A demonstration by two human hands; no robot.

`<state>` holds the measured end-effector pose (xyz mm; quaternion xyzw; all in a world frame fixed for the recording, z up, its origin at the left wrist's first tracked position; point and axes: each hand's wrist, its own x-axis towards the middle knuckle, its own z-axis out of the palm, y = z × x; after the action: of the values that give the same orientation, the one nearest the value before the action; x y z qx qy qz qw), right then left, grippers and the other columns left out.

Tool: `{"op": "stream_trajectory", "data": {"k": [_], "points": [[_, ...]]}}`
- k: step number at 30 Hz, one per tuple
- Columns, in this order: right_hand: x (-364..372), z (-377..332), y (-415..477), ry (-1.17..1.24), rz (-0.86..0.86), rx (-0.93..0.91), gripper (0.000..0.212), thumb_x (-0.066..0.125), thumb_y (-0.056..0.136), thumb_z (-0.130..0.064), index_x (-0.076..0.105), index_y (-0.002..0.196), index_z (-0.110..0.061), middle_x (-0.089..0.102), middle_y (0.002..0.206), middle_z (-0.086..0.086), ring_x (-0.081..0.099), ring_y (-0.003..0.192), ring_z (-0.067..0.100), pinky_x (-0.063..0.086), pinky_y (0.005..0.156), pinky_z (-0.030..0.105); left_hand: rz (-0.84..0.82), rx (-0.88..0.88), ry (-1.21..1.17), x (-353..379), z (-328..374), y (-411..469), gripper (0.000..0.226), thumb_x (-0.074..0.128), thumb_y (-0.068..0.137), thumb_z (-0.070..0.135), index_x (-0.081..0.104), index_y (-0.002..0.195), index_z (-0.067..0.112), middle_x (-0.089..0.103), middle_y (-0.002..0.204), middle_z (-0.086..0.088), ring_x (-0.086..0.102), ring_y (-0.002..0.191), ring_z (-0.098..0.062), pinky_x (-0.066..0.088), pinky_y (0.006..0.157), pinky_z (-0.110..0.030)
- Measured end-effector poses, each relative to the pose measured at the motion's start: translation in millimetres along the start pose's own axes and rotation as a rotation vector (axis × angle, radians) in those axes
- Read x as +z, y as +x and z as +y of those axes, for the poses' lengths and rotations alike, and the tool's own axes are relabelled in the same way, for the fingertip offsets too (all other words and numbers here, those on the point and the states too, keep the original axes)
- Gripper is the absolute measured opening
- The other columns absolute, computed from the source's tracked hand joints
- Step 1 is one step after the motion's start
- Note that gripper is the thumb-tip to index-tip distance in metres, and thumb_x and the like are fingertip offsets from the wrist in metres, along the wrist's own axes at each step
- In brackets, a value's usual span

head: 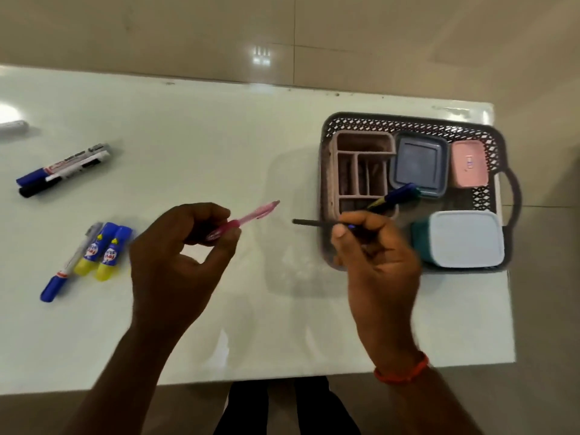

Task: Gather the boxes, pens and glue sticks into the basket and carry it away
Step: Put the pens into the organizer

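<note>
A grey lattice basket [408, 122] stands at the table's right end. It holds a pink divided organiser [361, 146], a blue box [419, 163], a pink box [469, 163] and a teal box with a white lid [464, 238]. My right hand [376, 255] is at the basket's near left corner, gripping a thin dark pen [309, 222] and a blue pen [398, 194] together. My left hand [179, 255] holds a pink pen [257, 213] above the table's middle. Two glue sticks [103, 251] and a blue-capped marker [61, 276] lie at the left.
Two markers [62, 171], one blue-capped and one black-capped, lie at the far left of the white table [204, 136]. A white object [12, 127] is cut off by the left frame edge. Tiled floor lies beyond the table. An orange band is on my right wrist.
</note>
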<state>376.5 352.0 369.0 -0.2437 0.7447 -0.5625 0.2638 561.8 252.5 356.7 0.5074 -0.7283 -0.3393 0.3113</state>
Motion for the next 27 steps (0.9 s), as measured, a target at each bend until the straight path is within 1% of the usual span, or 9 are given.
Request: {"op": "stream_trajectory", "data": {"k": [2, 4, 6, 8, 12, 13, 18, 22, 27], "points": [[-16.4, -9.9, 11.4, 0.043, 0.095, -0.047, 0.013, 0.07, 0.09, -0.015, 0.07, 0.103, -0.011, 0.073, 0.093, 0.01, 0.07, 0.081, 0.023, 0.06, 0.068, 0.036, 0.002, 0.046, -0.03, 14.2, 22.7, 3.9, 0.019, 0.082, 0.084, 0.015, 0.07, 0.099, 0.014, 0.069, 0.09, 0.008, 0.065, 0.083, 0.002, 0.042, 0.076, -0.007], [-30.6, -17.7, 21.9, 0.065, 0.182, -0.116, 0.012, 0.068, 0.092, -0.01, 0.069, 0.104, -0.008, 0.072, 0.092, 0.016, 0.068, 0.075, 0.026, 0.058, 0.062, 0.031, 0.016, 0.091, -0.092, 29.4, 43.2, 6.4, 0.023, 0.081, 0.084, 0.013, 0.067, 0.102, 0.018, 0.071, 0.092, 0.007, 0.067, 0.083, 0.0, 0.043, 0.078, -0.009], [-41.3, -22.9, 29.9, 0.066, 0.234, -0.193, 0.014, 0.067, 0.093, -0.008, 0.068, 0.107, -0.011, 0.071, 0.094, 0.016, 0.067, 0.072, 0.03, 0.056, 0.06, 0.027, 0.031, 0.124, -0.166, 44.3, 60.4, 8.3, 0.027, 0.08, 0.085, 0.011, 0.065, 0.106, 0.018, 0.072, 0.095, 0.004, 0.07, 0.085, -0.007, 0.048, 0.078, -0.014], [-49.3, -22.8, 36.5, 0.051, 0.253, -0.259, 0.018, 0.066, 0.093, -0.007, 0.065, 0.11, -0.013, 0.071, 0.098, 0.016, 0.068, 0.076, 0.032, 0.058, 0.062, 0.028, 0.034, 0.135, -0.216, 59.2, 73.7, 10.7, 0.031, 0.079, 0.086, 0.009, 0.063, 0.111, 0.017, 0.072, 0.096, 0.004, 0.071, 0.086, -0.01, 0.051, 0.079, -0.018], [-57.0, -7.9, 47.5, -0.045, 0.202, -0.34, 0.021, 0.066, 0.093, -0.012, 0.067, 0.111, -0.001, 0.071, 0.102, 0.015, 0.071, 0.087, 0.03, 0.061, 0.072, 0.045, 0.0, 0.165, -0.196, 84.1, 87.3, 17.8, 0.042, 0.08, 0.086, 0.009, 0.058, 0.122, 0.009, 0.071, 0.093, 0.006, 0.07, 0.085, -0.01, 0.051, 0.079, -0.017], [-58.0, -3.1, 49.6, -0.066, 0.179, -0.352, 0.021, 0.066, 0.093, -0.014, 0.067, 0.111, -0.002, 0.072, 0.103, 0.013, 0.071, 0.09, 0.028, 0.061, 0.074, 0.046, -0.011, 0.18, -0.182, 89.4, 87.7, 19.8, 0.043, 0.08, 0.086, 0.009, 0.058, 0.123, 0.007, 0.071, 0.092, 0.004, 0.07, 0.085, -0.012, 0.052, 0.078, -0.018], [-57.9, 17.0, 52.4, -0.134, 0.117, -0.322, 0.024, 0.07, 0.091, -0.011, 0.069, 0.114, -0.005, 0.072, 0.107, 0.006, 0.07, 0.101, 0.015, 0.056, 0.085, 0.024, -0.053, 0.226, -0.11, 109.3, 82.6, 26.1, 0.039, 0.079, 0.087, 0.01, 0.061, 0.122, 0.004, 0.072, 0.091, 0.001, 0.071, 0.086, -0.014, 0.058, 0.073, -0.035], [-53.5, 32.2, 51.2, -0.185, 0.064, -0.261, 0.026, 0.071, 0.09, -0.01, 0.07, 0.115, -0.005, 0.071, 0.109, 0.0, 0.068, 0.099, 0.003, 0.053, 0.084, 0.013, -0.092, 0.177, -0.032, 120.5, 76.2, 25.3, 0.038, 0.079, 0.087, 0.016, 0.062, 0.121, 0.013, 0.073, 0.094, 0.006, 0.07, 0.085, -0.009, 0.054, 0.067, -0.027], [-56.2, 49.4, 54.1, -0.385, -0.011, -0.308, 0.031, 0.071, 0.091, -0.015, 0.069, 0.121, -0.007, 0.073, 0.11, 0.005, 0.067, 0.098, 0.009, 0.056, 0.085, 0.019, -0.208, 0.213, 0.118, 136.3, 65.0, 20.5, 0.038, 0.078, 0.087, 0.018, 0.064, 0.122, 0.015, 0.073, 0.098, 0.006, 0.067, 0.077, -0.016, 0.046, 0.062, -0.026]]}}
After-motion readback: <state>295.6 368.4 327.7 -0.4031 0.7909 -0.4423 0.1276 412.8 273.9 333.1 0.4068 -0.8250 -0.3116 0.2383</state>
